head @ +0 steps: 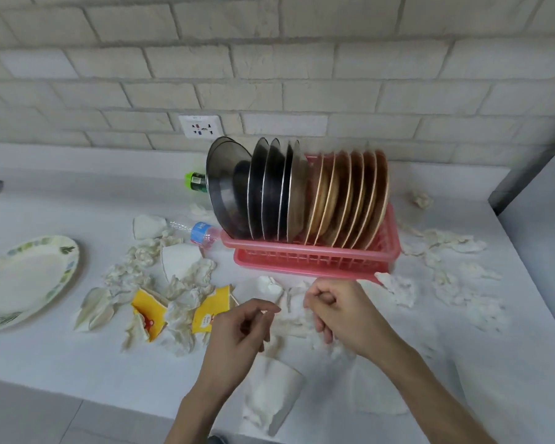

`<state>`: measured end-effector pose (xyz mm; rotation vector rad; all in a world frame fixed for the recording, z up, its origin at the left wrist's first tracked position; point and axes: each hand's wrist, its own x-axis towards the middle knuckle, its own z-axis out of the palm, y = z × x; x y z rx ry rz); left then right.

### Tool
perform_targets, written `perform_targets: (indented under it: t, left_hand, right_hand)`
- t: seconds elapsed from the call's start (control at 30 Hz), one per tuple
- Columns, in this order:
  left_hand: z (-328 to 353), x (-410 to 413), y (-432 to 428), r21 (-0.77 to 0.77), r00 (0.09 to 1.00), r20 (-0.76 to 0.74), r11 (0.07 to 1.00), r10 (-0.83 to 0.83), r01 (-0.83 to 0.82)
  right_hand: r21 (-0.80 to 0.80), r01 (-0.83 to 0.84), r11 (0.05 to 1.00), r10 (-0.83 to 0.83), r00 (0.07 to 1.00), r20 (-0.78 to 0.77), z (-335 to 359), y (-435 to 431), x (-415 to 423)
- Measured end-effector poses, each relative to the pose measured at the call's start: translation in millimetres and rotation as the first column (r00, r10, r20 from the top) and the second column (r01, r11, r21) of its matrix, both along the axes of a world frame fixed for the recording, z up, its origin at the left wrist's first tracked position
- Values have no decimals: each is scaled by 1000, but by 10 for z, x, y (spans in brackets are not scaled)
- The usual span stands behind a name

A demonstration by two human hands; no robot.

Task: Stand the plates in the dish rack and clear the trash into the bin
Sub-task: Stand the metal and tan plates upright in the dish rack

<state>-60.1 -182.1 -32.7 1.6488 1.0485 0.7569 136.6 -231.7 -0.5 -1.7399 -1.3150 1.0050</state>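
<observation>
A pink dish rack [314,261] stands at the middle back of the white counter, packed with several dark plates [266,190] on its left and several tan plates [350,200] on its right, all upright. One floral plate [29,277] lies flat at the far left. Crumpled tissues [186,299], torn yellow paper cups [148,312] and white paper cups [269,395] litter the counter. My left hand [241,334] hovers in front of the rack with loosely curled fingers, holding nothing. My right hand [337,312] is curled into a fist above tissues, with nothing visible in it. No bin is in view.
A clear plastic bottle [199,232] lies against the rack's left end and a green bottle [196,181] lies behind the dark plates. More tissues [455,267] spread to the right of the rack. A brick wall with a socket [201,125] backs the counter.
</observation>
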Motion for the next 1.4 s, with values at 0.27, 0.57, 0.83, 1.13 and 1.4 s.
perform_targets:
  t: [0.27,0.57,0.83,1.13,1.4]
  left_hand:
    - [-11,-1139,374,-58,984,5,983,176,-175]
    - [-141,-2844,1112,-80,932,-51,928,360,-363]
    - [-571,-4188,1880,-85,775,-135,772,617,-629]
    - [-826,-4982,2728,49,616,-242,643,750,-764]
    - [-806,-5060,3070,-148,673,-301,664,675,-733]
  right_hand:
    - [-85,-188,978,188,982,-17,-106,604,-1275]
    - [-146,-350,925,350,936,-27,-238,1705,-2887]
    - [-177,-319,931,321,947,-19,-507,2708,-3704]
    - [-230,-234,945,284,934,217,-793,3723,-4020]
    - [-319,-176,931,213,973,85,-1067,3987,-4227]
